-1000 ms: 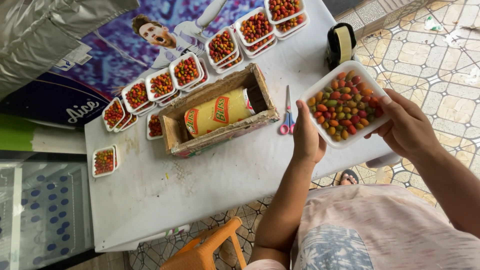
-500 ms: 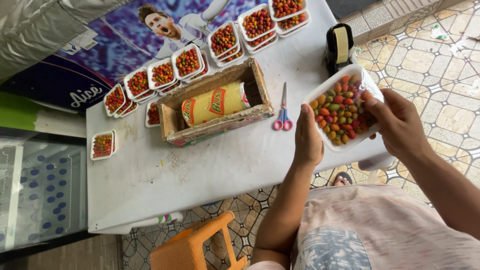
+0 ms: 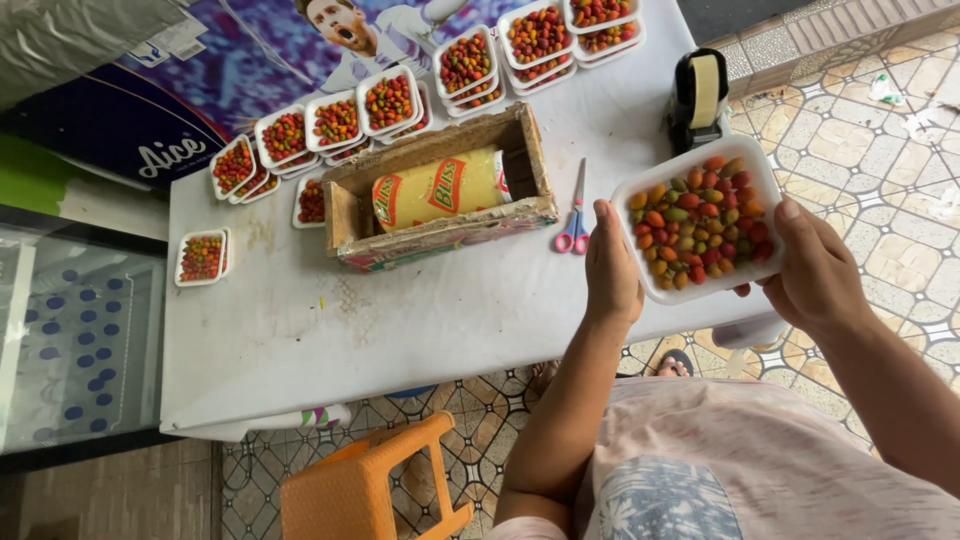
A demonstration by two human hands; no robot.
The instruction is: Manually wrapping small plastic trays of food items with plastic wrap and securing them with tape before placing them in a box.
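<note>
Left grip (image 3: 612, 268) and right grip (image 3: 815, 268) both clamped on opposite sides of fruit tray (image 3: 697, 218), above tabletop (image 3: 330, 330). Scissors (image 3: 574, 222) just left of left grip.

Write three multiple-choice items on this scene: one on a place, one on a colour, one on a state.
1. Where do the scissors lie?
A. In the wooden box
B. On the table, between the wooden box and the held tray
C. On the stool

2. What colour is the stool?
A. Orange
B. Blue
C. White

3. How is the tray by the hands held?
A. By the left hand alone
B. Resting untouched on the table
C. Between both hands

Answers:
1 B: they lie on the table right of the wooden box.
2 A: its seat and legs are orange.
3 C: the left hand and right hand grip opposite sides.
</note>
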